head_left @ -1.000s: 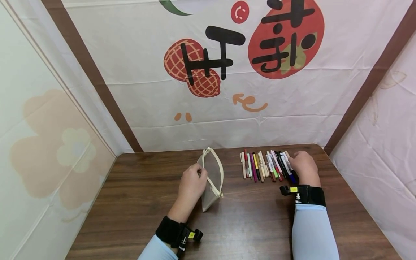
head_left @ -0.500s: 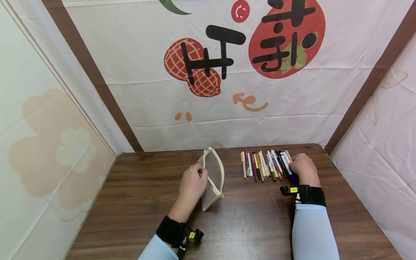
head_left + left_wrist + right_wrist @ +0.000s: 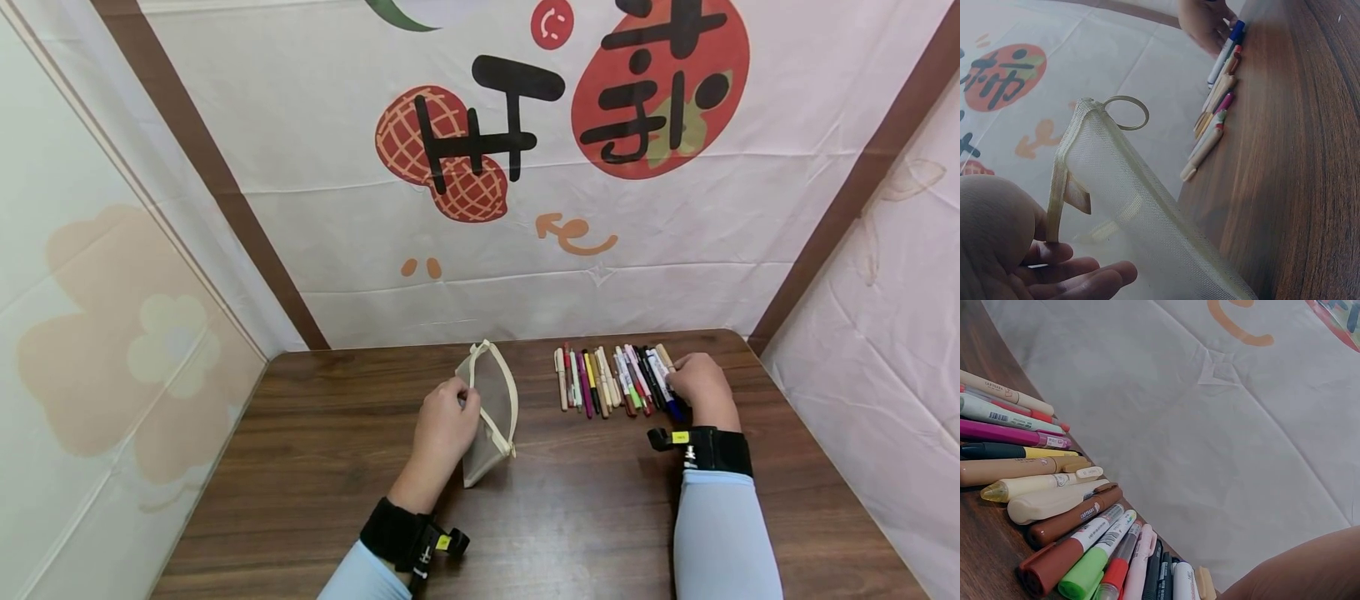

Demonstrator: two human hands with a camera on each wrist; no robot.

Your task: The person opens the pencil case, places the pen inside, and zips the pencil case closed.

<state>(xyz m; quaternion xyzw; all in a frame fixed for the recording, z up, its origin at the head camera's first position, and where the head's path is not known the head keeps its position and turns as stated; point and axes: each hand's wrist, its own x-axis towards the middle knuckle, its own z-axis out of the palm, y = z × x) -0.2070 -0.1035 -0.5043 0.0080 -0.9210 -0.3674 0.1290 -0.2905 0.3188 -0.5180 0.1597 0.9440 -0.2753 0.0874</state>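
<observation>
Fingers of left hand (image 3: 442, 421) pinching mesh pouch (image 3: 491, 408), standing on edge mid-table (image 3: 585, 508). Right hand (image 3: 696, 385) curling onto right end of pen row (image 3: 611, 382); actual grip impossible to tell.

Backdrop cloth (image 3: 525, 275): big black char "开" across the peanut graphic (image 3: 442, 154), 2nd black char on red fruit (image 3: 660, 83), can't read for sure. Pens (image 3: 1054, 487): barcodes + tiny print on barrels, too small to read.
</observation>
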